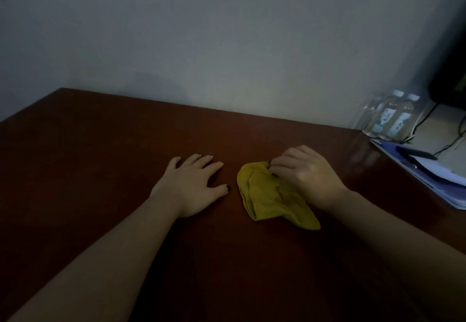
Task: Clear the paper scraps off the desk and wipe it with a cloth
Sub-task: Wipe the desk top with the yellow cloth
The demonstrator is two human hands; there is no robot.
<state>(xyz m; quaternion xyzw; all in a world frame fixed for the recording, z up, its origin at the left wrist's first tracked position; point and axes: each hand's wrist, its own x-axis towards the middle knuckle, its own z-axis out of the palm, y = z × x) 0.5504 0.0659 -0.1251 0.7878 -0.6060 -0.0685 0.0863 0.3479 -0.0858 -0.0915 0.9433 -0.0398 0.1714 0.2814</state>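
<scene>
A smooth, faintly glossy table [100, 158] of dark reddish-brown wood is seen under dim light; a mustard-yellow cloth [272, 195] of soft, matte fabric is laid on it right of centre, folded and rumpled into a rough elongated wedge; its long axis is set diagonally, the rounded broad end toward the far left, the narrower tip toward the near right. The cloth's far edge is pinched by the curled fingers [277, 168] of the right hand [307, 173]; the left hand [191, 183] is laid palm-down on the bare wood just beside the cloth, fingers straight and spread, nothing held. At the far right, clear plastic water bottles [393, 117] are stood upright by the wall; a stack of white papers [441, 178] bearing a dark pen [416, 154] is set nearby.
</scene>
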